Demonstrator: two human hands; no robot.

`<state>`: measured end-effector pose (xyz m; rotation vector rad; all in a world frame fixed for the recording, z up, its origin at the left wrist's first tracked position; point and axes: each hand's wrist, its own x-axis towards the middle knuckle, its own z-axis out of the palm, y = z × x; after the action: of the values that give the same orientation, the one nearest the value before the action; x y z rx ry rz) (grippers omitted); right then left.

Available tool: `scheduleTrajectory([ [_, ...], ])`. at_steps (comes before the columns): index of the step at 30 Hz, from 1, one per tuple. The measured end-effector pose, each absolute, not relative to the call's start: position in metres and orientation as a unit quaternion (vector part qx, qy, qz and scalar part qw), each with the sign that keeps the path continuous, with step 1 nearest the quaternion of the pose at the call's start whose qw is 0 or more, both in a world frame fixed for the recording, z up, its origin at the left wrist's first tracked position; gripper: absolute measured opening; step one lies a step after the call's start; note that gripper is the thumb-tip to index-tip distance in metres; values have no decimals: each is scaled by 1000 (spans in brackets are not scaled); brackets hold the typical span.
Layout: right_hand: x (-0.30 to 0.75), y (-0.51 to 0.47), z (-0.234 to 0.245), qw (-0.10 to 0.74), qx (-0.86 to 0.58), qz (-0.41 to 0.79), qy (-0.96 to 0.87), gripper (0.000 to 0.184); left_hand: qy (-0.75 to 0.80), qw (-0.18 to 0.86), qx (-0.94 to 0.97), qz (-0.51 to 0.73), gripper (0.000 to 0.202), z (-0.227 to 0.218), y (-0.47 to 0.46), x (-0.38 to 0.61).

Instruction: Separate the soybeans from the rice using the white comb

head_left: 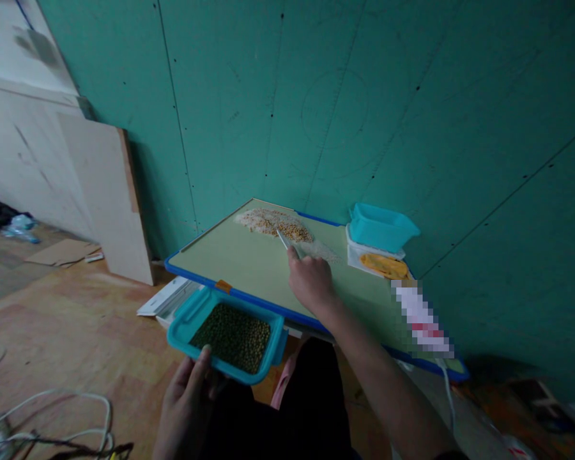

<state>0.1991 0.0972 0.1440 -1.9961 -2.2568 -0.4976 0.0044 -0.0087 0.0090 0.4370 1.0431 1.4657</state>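
My left hand [189, 386] grips the near edge of a turquoise plastic container [184, 335], thumb over its rim. Inside lie many small dark green beans [230, 335], with some yellowish ones towards the right. The container is just off the table's front edge. Above the table [249, 271], my right hand [311, 279] is closed around a thin, pale, flat tool [283, 239], its exact kind unclear. The tool's tip reaches the near side of a pile of tan beans [290, 228]. Whitish grains [253, 217] are spread around and beside that pile.
A turquoise basket [382, 227] sits over a white tray at the table's back right, with a yellow cloth-like item [386, 265] in front. A blurred-out packet [421, 319] lies at the right edge. The green wall [249, 115] stands behind; white cables [91, 396] cross the floor at left.
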Motion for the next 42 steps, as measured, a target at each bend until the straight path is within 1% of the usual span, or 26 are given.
scheduleTrajectory([
  [5,233,87,142,6,-629,-163,-760,50,457,596,191,632,34,9,-8,3],
  [8,255,87,140,21,-600,-163,-783,47,466,591,207,625,30,6,-8,1],
  [12,276,93,140,79,-582,-155,-794,43,475,587,200,625,33,3,-9,0],
  [16,289,102,140,137,-605,-134,-773,40,468,585,201,631,35,4,-8,0],
  [20,303,106,146,215,-616,-99,-751,36,473,584,204,628,35,4,-7,0],
  [23,314,96,153,268,-603,-86,-747,33,479,585,197,623,32,1,-6,-1],
  [26,320,71,152,294,-583,-104,-750,33,470,597,174,626,35,-2,-7,-1],
  [30,320,22,136,253,-527,-112,-803,33,463,597,170,632,41,0,-8,0],
  [33,319,-2,121,212,-437,-95,-869,47,471,599,176,623,37,5,-8,1],
  [35,321,-3,114,196,-404,-95,-889,53,480,594,172,622,34,8,-9,1],
  [39,329,19,108,203,-402,-78,-889,55,486,590,168,623,31,11,-9,3],
  [42,336,42,108,214,-435,-51,-873,53,489,594,187,610,28,14,-9,2],
])
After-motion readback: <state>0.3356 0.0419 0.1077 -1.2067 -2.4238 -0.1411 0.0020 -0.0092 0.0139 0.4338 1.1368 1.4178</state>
